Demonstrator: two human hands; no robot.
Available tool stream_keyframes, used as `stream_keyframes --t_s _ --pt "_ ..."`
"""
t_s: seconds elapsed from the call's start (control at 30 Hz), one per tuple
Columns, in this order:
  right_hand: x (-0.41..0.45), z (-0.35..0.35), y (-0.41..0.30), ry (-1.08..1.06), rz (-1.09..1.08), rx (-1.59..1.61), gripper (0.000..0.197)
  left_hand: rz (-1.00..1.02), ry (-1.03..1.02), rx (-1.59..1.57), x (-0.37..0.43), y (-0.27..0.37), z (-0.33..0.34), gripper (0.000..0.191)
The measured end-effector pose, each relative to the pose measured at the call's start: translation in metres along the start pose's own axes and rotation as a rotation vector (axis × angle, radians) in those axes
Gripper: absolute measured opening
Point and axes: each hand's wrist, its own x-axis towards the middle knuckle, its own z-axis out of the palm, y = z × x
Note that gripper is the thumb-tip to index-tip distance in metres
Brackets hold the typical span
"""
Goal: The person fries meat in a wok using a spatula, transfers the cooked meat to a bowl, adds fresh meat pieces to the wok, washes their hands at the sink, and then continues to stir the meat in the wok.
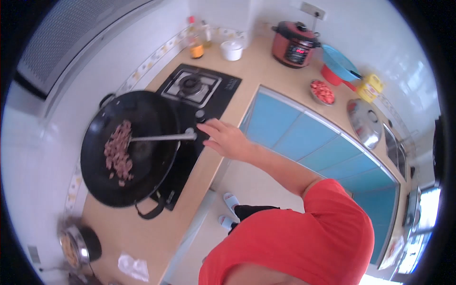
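Note:
My right hand [226, 139] is over the front edge of the black gas hob [221, 93], its fingers apart and nothing visible between them. The fingertips are close to a round control knob [200, 114] and the end of a spatula or ladle handle [160, 137]; whether they touch the knob cannot be told. That handle crosses the rim of a large black wok [149, 171], and its head is hidden among the chopped meat [119, 153]. The meat is pinkish brown and lies in the wok's far-left part. My left hand is out of view.
Beyond the bare burner [191, 85] stand bottles [196, 48] and a white lidded pot [232, 50]. Along the right counter are a red electric pressure cooker [294, 44], a blue basket [338, 62], a bowl of red chopped food [322, 92] and a domed metal lid [365, 123].

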Motion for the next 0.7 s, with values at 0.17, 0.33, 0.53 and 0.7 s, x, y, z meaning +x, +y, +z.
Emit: stream_keyframes --t_s 0.17,0.33,0.53,0.7 --pt "-0.096 -0.053 0.068 -0.103 0.393 -0.057 0.02 -0.113 -0.036 -0.028 0.043 0.048 0.013 0.017" --pt "-0.159 -0.118 0.124 0.029 0.586 0.011 0.006 0.062 -0.081 0.093 0.059 0.111 0.066 0.021" --pt "-0.248 -0.203 0.216 0.007 0.744 -0.174 0.011 0.363 -0.305 0.187 0.054 0.332 0.234 0.031" --pt "-0.31 -0.307 0.256 -0.044 0.996 -0.233 0.017 0.89 -0.501 0.14 0.015 0.574 0.403 0.027"
